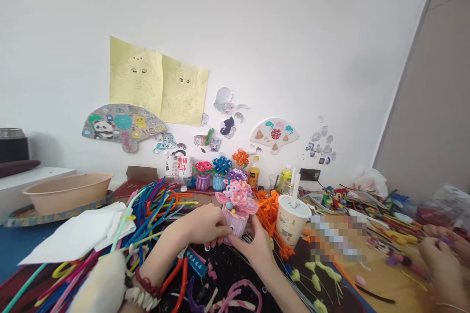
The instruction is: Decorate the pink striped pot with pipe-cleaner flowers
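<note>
Both my hands hold a small pink pipe-cleaner flower pot with pink and purple flowers on top, just above the cluttered table. My left hand is wrapped round its left side, fingers closed on it. My right hand grips the pot from below and the right. A beaded bracelet and a red cord sit on my left wrist.
A heap of coloured pipe cleaners lies left of my hands, with white paper and a tan bowl. A paper cup with a straw stands right. Small flower pots line the wall. Another person's hands work at the far right.
</note>
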A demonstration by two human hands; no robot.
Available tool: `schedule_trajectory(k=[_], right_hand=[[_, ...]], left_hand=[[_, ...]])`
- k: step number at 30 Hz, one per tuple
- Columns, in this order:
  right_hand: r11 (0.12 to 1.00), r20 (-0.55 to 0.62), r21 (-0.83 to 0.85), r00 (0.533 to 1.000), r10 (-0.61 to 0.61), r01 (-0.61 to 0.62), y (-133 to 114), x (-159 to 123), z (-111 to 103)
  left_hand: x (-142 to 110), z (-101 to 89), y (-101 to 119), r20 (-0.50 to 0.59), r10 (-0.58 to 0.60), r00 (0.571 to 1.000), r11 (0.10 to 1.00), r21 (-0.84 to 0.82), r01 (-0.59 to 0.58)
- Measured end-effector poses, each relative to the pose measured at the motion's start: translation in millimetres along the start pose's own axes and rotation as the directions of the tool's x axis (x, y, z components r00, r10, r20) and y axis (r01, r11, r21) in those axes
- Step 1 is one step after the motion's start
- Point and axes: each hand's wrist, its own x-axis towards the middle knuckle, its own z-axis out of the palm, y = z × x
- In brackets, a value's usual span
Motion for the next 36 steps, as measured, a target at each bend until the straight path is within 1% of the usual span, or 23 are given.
schedule_trajectory(k=[4, 9, 13, 15, 20, 25, 28, 31, 33, 34, 36], right_hand=[[1.000, 0.060, 0.015, 0.998, 0.026, -0.027, 6, -1, 3], [0.997, 0.124, 0.075, 0.992, 0.015, -0.024, 11, -3, 5], [0.993, 0.172, 0.080, 0.983, 0.070, -0.084, 20, 0, 5], [0.993, 0.183, 0.072, 0.980, 0.079, -0.093, 23, 1, 4], [0.996, 0.211, 0.045, 0.975, 0.066, -0.077, 21, -1, 3], [0.998, 0.226, 0.010, 0.972, 0.057, -0.061, 14, -4, 3], [0.998, 0.230, -0.001, 0.971, 0.061, -0.062, 11, -4, 2], [0.998, 0.236, 0.004, 0.970, 0.055, -0.058, 10, -4, 1], [0.999, 0.251, -0.001, 0.967, 0.043, -0.045, 10, -3, 1], [0.999, 0.257, -0.020, 0.966, 0.039, -0.035, 8, -3, 1], [0.993, 0.230, -0.119, 0.972, 0.047, -0.019, 2, -4, -2]], left_hand=[[1, 3.7, -8, 0.063, -0.073, 0.995, 0.997, -0.007, 0.074], [2, 3.5, -17, 0.148, -0.152, 0.977, 0.988, 0.005, 0.153], [0, -2.0, -25, 0.189, -0.170, 0.967, 0.986, 0.028, 0.167], [-2, -4.9, -29, 0.193, -0.172, 0.966, 0.985, 0.038, 0.168], [-9, -12.5, -37, 0.141, -0.212, 0.967, 0.977, 0.059, 0.206], [-20, -23.1, -41, 0.107, -0.248, 0.963, 0.969, 0.027, 0.247], [-29, -31.4, -41, 0.062, -0.291, 0.955, 0.957, 0.023, 0.290], [-41, -41.4, -35, 0.007, -0.333, 0.943, 0.943, 0.029, 0.332], [-49, -48.2, -27, -0.060, -0.350, 0.935, 0.934, 0.060, 0.353], [-54, -51.2, -22, -0.104, -0.354, 0.929, 0.928, 0.084, 0.363], [-61, -55.6, -9, -0.193, -0.348, 0.918, 0.918, 0.129, 0.375]])
